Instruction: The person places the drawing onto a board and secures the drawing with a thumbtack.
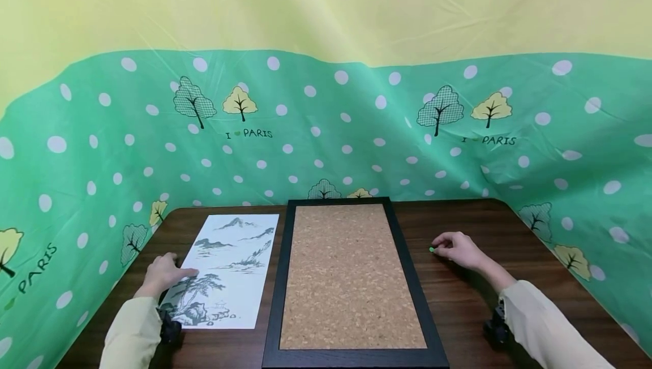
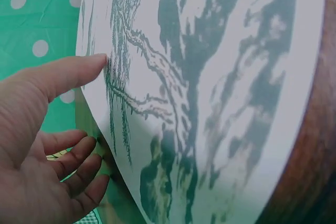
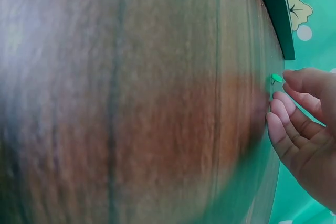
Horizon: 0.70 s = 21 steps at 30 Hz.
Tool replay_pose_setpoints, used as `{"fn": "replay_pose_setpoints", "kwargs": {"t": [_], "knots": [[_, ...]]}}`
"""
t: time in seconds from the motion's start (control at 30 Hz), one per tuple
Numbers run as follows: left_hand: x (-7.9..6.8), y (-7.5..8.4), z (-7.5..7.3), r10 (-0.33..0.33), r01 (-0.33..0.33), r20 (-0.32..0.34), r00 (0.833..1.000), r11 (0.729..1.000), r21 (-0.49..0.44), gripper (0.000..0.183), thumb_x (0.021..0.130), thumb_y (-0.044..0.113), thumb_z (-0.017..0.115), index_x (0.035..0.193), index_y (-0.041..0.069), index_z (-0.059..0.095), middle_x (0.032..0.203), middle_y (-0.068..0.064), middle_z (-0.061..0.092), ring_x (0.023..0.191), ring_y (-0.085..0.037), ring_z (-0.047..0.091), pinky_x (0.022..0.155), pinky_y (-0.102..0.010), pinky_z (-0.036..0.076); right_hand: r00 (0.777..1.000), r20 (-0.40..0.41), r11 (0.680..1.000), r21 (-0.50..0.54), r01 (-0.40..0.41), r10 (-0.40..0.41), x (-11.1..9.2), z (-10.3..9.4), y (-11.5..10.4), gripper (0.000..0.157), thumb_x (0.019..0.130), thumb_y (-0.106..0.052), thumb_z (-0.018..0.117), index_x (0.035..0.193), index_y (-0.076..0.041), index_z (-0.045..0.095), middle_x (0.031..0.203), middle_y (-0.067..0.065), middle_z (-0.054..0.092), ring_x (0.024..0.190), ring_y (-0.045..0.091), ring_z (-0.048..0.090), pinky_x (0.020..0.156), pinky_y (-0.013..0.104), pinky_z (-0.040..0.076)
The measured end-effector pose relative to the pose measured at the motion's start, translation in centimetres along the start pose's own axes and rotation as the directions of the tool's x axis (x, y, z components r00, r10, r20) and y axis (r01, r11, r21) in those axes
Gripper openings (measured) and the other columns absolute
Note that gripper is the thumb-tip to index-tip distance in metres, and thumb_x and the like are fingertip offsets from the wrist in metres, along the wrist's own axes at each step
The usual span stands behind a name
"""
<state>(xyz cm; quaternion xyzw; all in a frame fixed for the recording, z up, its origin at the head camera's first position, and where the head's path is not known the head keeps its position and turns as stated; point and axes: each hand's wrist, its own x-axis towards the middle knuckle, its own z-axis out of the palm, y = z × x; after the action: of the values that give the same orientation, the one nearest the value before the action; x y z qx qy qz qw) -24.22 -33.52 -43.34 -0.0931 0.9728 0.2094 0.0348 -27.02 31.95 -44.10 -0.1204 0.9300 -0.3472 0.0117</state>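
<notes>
Left hand (image 1: 162,274) relaxed, I see its thumb on the landscape print (image 1: 236,270) | right hand (image 1: 460,250) pinching a green thumbtack (image 1: 432,249), right of the corkboard (image 1: 351,278); its touching the bench (image 1: 458,318) I can't tell, fingertips hide its rim | print cropped in left wrist view | sleeves (image 1: 133,329) cut off below

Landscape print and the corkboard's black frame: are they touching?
Apart. The head view shows a strip of brown table between the right edge of the landscape print and the black frame.
</notes>
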Motion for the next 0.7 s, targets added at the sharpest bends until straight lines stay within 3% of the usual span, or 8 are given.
{"fn": "replay_pose_setpoints", "kwargs": {"t": [0.17, 0.47, 0.7], "knots": [[0.08, 0.06, 0.02, -0.03, 0.03, 0.02, 0.999, 0.999, -0.026, 0.079, 0.074, 0.035, 0.07, 0.117, -0.024, 0.039, 0.114, -0.042, 0.042, 0.101, -0.051, 0.042, 0.085, -0.056, 0.038, 1.0, -0.019, 0.999, -0.031, -0.008, 0.007, 0.14, 0.34, -0.25, 0.015, 0.081, -0.005, 0.062, 0.091, 0.005, 0.064, 0.074, 0.005, 0.058, 0.062, 0.013, 0.049, 0.052, 0.024, 0.042], [-0.31, 0.77, -0.15, -0.129, 0.139, 0.069, 0.989, 0.977, -0.159, 0.07, 0.075, 0.027, 0.07, 0.115, -0.021, 0.039, 0.113, -0.038, 0.043, 0.098, -0.045, 0.044, 0.086, -0.054, 0.037, 0.999, -0.04, 0.996, -0.085, 0.0, -0.004, 0.47, 0.75, -0.21, 0.009, 0.08, -0.004, 0.063, 0.085, 0.002, 0.066, 0.073, 0.003, 0.059, 0.066, 0.014, 0.05, 0.058, 0.026, 0.042], [-0.47, 0.88, 0.04, -0.178, 0.184, 0.048, 0.983, 0.953, -0.242, 0.054, 0.074, 0.018, 0.071, 0.107, -0.017, 0.044, 0.102, -0.032, 0.048, 0.09, -0.039, 0.044, 0.078, -0.049, 0.04, 0.998, -0.051, 0.993, -0.116, 0.016, -0.022, 0.44, 0.88, -0.19, 0.006, 0.08, -0.002, 0.062, 0.08, 0.0, 0.067, 0.074, 0.004, 0.062, 0.067, 0.014, 0.051, 0.06, 0.029, 0.044]]}}
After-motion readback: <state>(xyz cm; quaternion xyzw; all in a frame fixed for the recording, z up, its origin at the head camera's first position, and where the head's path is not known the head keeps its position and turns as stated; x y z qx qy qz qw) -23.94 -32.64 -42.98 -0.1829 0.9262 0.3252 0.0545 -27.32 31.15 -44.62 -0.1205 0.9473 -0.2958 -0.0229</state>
